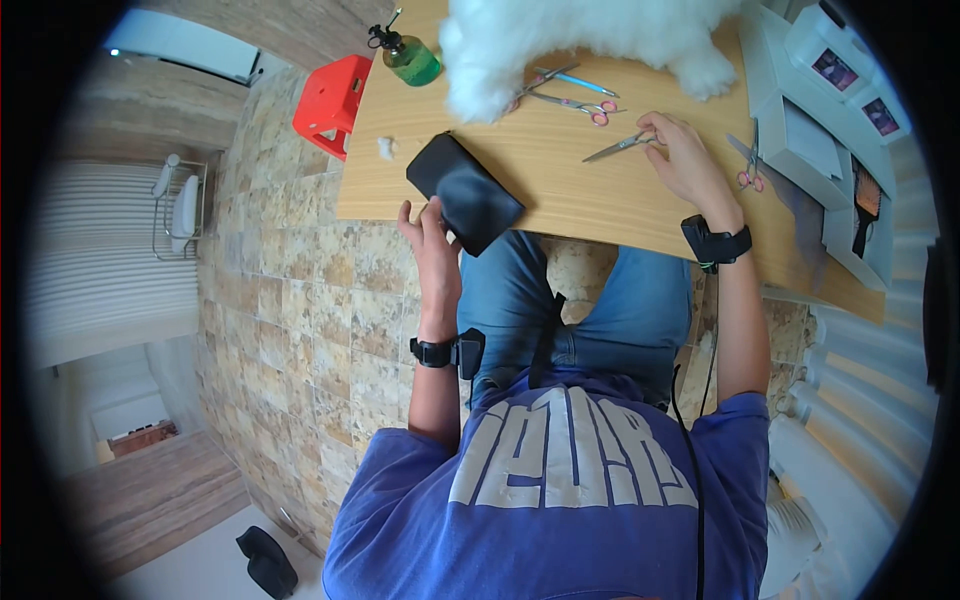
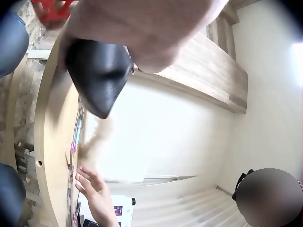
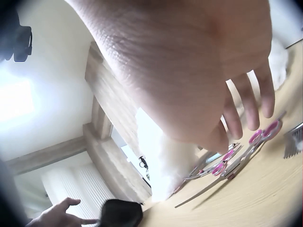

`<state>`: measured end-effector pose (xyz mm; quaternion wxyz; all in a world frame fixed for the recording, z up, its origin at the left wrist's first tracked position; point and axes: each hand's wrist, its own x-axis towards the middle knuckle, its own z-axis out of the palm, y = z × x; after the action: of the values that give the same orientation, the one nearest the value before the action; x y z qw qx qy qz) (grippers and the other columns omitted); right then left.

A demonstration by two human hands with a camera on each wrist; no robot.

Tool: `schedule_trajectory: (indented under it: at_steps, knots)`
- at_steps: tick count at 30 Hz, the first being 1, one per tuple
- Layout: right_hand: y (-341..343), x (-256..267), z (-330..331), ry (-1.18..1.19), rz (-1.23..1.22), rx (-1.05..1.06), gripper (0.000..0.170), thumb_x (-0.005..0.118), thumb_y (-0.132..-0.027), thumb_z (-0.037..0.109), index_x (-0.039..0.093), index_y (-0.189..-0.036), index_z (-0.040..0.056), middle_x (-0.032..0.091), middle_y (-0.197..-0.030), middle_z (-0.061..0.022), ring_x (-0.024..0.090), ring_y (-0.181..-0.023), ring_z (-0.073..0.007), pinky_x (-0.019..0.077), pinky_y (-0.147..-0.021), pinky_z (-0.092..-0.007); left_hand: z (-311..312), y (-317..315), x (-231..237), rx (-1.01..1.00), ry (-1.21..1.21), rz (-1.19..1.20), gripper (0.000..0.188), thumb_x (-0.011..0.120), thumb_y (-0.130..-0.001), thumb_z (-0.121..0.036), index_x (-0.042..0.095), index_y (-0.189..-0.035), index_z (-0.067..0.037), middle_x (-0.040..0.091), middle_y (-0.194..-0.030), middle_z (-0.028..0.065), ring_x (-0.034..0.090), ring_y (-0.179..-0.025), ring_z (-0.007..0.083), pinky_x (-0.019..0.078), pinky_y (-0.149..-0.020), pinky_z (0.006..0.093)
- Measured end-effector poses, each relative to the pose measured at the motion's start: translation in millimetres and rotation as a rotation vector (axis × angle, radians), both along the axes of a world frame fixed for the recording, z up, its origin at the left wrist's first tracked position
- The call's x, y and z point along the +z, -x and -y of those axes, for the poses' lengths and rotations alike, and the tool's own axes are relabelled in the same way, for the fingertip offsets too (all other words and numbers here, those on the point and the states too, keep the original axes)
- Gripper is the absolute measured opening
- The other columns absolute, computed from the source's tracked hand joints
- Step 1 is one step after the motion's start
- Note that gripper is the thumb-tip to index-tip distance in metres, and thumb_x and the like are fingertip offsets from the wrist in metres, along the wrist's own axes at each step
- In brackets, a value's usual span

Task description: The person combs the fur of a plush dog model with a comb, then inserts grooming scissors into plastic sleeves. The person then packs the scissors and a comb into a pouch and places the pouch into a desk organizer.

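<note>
Pinching the black case [image 1: 465, 190] along its near side: left hand [image 1: 432, 245], thumb partly hidden. Case juts over the front edge of the worktop [image 1: 570, 200]. Right hand [image 1: 685, 162] above the slim scissors [image 1: 612, 149], fingers slightly bent and parted; contact with the handles, cannot tell. Those scissors are on the worktop, blades pointing left. Farther back, pink-handled scissors [image 1: 575, 104] near a blue stick [image 1: 585, 81]. White furry form [image 1: 590, 30] behind. Green bottle [image 1: 415, 66] far left; another pink-ringed pair [image 1: 745, 178] just right of the right hand.
</note>
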<state>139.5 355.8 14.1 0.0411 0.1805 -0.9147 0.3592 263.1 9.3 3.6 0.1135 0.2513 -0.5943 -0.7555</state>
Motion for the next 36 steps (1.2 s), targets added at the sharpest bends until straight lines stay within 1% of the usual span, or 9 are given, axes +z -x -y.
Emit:
schedule_trajectory:
  at_steps: [4, 7, 12, 18, 23, 27, 29, 33, 36]
  knots:
    - [-11.5, 11.8, -11.1, 0.116, -0.045, 0.010, 0.024, 0.066, -0.090, -0.001, 0.060, -0.113, -0.0025, 0.070, -0.115, -0.0172, 0.067, -0.110, -0.0343, 0.0544, -0.093, -0.0411, -2.2, -3.5, 1.3, -0.017, 0.115, 0.060, 0.075, 0.064, -0.100, -0.027, 0.020, -0.157, -0.005, 0.048, -0.139, 0.0120, 0.053, -0.123, 0.0232, 0.0452, -0.102, 0.0428]
    - [-30.4, 11.2, -16.6, 0.223, -0.059, -0.016, 0.026, 0.067, -0.089, -0.001, 0.060, -0.114, -0.0034, 0.071, -0.116, -0.0169, 0.068, -0.110, -0.0333, 0.0542, -0.095, -0.0400, -4.9, -8.3, 9.6, -0.110, 0.288, -0.011, 0.061, 0.065, -0.099, -0.017, 0.036, -0.150, 0.000, 0.047, -0.146, 0.0150, 0.051, -0.128, 0.0220, 0.0432, -0.104, 0.0327]
    - [-50.0, -0.7, -43.2, 0.267, -0.014, -0.135, 0.026, 0.067, -0.089, -0.002, 0.063, -0.114, -0.0017, 0.071, -0.116, -0.0168, 0.069, -0.109, -0.0331, 0.0541, -0.095, -0.0395, 7.9, -11.7, -5.1, -0.158, 0.359, -0.088, 0.055, 0.063, -0.097, -0.004, 0.038, -0.147, 0.001, 0.045, -0.151, 0.0220, 0.045, -0.142, 0.0321, 0.0401, -0.114, 0.0395]
    - [-82.9, -15.2, -102.1, 0.295, -0.071, -0.498, 0.022, 0.070, -0.090, 0.008, 0.065, -0.111, 0.0011, 0.071, -0.111, -0.0157, 0.069, -0.106, -0.0334, 0.0523, -0.092, -0.0415, 1.5, -13.9, 3.6, -0.221, 0.467, -0.182, 0.028, 0.060, -0.102, -0.008, 0.054, -0.128, 0.002, 0.064, -0.126, 0.0166, 0.064, -0.116, 0.0231, 0.0523, -0.098, 0.0345]
    - [-132.5, -37.1, -138.7, -0.202, -0.416, -0.958, 0.027, 0.072, -0.092, 0.017, 0.065, -0.114, 0.0026, 0.071, -0.112, -0.0138, 0.067, -0.105, -0.0347, 0.0511, -0.092, -0.0429, -32.6, -16.7, 16.8, -0.410, 0.419, -0.219, 0.010, 0.057, -0.103, -0.001, 0.060, -0.112, 0.000, 0.071, -0.100, 0.0113, 0.069, -0.091, 0.0158, 0.0545, -0.083, 0.0286]
    - [-172.5, -55.7, -138.6, -0.307, -0.438, -0.927, 0.025, 0.069, -0.096, 0.017, 0.065, -0.116, 0.0031, 0.071, -0.112, -0.0139, 0.067, -0.107, -0.0345, 0.0515, -0.092, -0.0429, -50.8, -14.9, 11.3, -0.524, 0.395, -0.237, 0.010, 0.056, -0.103, -0.001, 0.060, -0.112, -0.001, 0.071, -0.098, 0.0105, 0.068, -0.091, 0.0150, 0.0540, -0.082, 0.0279]
    - [-188.6, -64.5, -138.4, 0.012, -0.336, -1.007, 0.022, 0.065, -0.098, 0.013, 0.066, -0.118, 0.0041, 0.070, -0.112, -0.0143, 0.066, -0.108, -0.0357, 0.0509, -0.094, -0.0428, -57.2, -13.5, 15.5, -0.616, 0.447, -0.259, 0.010, 0.055, -0.104, -0.002, 0.060, -0.112, -0.001, 0.071, -0.095, 0.0097, 0.068, -0.089, 0.0148, 0.0536, -0.082, 0.0276]
    - [-211.6, -63.9, -145.2, -0.107, -0.319, -0.995, 0.018, 0.063, -0.100, 0.007, 0.066, -0.117, 0.0027, 0.071, -0.111, -0.0130, 0.069, -0.104, -0.0303, 0.0537, -0.090, -0.0391, -67.9, -14.7, 20.2, -0.711, 0.384, -0.230, 0.008, 0.056, -0.104, -0.004, 0.060, -0.109, 0.000, 0.070, -0.093, 0.0081, 0.067, -0.088, 0.0133, 0.0531, -0.083, 0.0274]
    - [-208.2, -57.9, -134.4, 0.221, -0.507, -1.074, 0.016, 0.066, -0.099, 0.004, 0.065, -0.114, 0.0005, 0.071, -0.107, -0.0126, 0.071, -0.097, -0.0225, 0.0561, -0.082, -0.0331, -80.4, -16.6, 26.3, -0.743, 0.370, -0.221, 0.013, 0.052, -0.106, -0.006, 0.062, -0.112, 0.002, 0.071, -0.091, 0.0079, 0.067, -0.087, 0.0136, 0.0533, -0.083, 0.0275]
